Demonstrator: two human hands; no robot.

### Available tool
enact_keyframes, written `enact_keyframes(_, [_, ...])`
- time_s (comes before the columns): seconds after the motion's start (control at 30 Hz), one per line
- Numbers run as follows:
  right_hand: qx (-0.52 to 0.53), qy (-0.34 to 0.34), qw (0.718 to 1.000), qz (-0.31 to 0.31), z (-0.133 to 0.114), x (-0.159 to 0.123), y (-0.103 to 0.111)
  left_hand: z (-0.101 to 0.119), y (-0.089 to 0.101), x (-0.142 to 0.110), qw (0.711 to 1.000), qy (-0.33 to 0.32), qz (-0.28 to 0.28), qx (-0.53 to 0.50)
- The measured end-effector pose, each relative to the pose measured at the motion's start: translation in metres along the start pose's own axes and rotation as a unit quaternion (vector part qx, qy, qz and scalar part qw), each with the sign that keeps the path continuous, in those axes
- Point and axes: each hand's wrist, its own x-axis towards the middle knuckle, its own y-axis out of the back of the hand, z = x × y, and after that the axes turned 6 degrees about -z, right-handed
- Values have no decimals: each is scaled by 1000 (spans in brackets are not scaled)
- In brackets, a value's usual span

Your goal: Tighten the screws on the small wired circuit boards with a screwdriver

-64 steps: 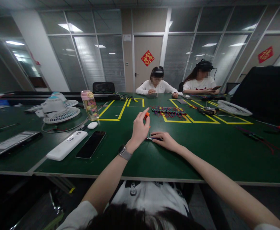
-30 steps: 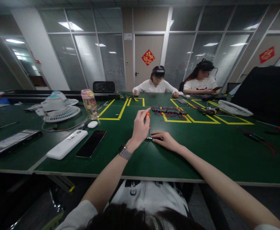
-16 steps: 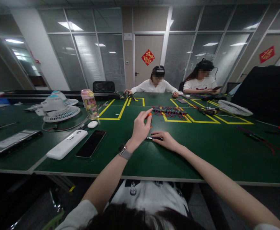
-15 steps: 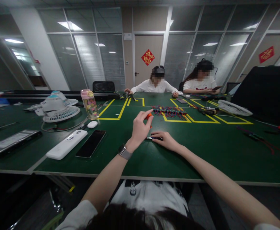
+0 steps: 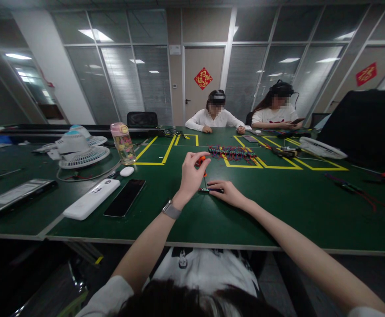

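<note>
My left hand (image 5: pixel 192 173) is closed around the orange handle of a screwdriver (image 5: pixel 201 161), thumb and fingers on its sides. The thin shaft points down, and its tip meets a small green circuit board (image 5: pixel 204 190) on the table. My right hand (image 5: pixel 227 192) lies low beside the board, fingertips pressing on its right end and a dark strip there. Those fingers hide part of the board. Beyond my hands lies a row of small boards with red and blue wires (image 5: pixel 233 154).
On the left are a black phone (image 5: pixel 125 198), a white power bank (image 5: pixel 92 199), a white earbud case (image 5: pixel 126 171), a drink bottle (image 5: pixel 123 143) and a white fan (image 5: pixel 84 156). Wired boards (image 5: pixel 349 186) lie to the right. Two people sit across the green table (image 5: pixel 245 235).
The screwdriver's handle has tipped slightly left, and my left hand has shifted a little with it. My right hand stays put. The person opposite has drawn one hand in from the cables.
</note>
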Motion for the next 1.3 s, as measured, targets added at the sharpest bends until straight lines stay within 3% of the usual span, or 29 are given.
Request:
enact_keyframes(0.07, [0, 2, 1000, 1, 0, 0, 0, 0, 1, 1, 1000, 7, 6, 7])
enact_keyframes(0.23, [2, 5, 1000, 4, 0, 0, 0, 2, -2, 0, 997, -31, -52, -47])
enact_keyframes(0.4, [3, 4, 1000, 3, 1, 0, 0, 6, 0, -2, 997, -47, 2, 65])
enact_keyframes(0.53, [4, 7, 1000, 4, 2, 0, -1, 6, -1, -1, 997, -67, -32, 29])
enact_keyframes(0.6, [3, 8, 1000, 4, 3, 0, -2, 5, -1, -1, 997, -63, -38, 6])
enact_keyframes(0.8, [10, 19, 1000, 22, 3, 0, -3, 2, -1, -1, 999, -23, 14, 39])
enact_keyframes(1.0, [1, 9, 1000, 27, 1, 2, -3, 3, -1, 0, 998, -31, -44, -34])
enact_keyframes(1.17, [-14, 5, 999, 44, -1, 5, -5, 2, -1, -1, 999, -32, -2, 12])
enact_keyframes(1.3, [-39, -11, 998, 55, 0, 6, -6, 2, -2, -1, 998, -36, -38, -25])
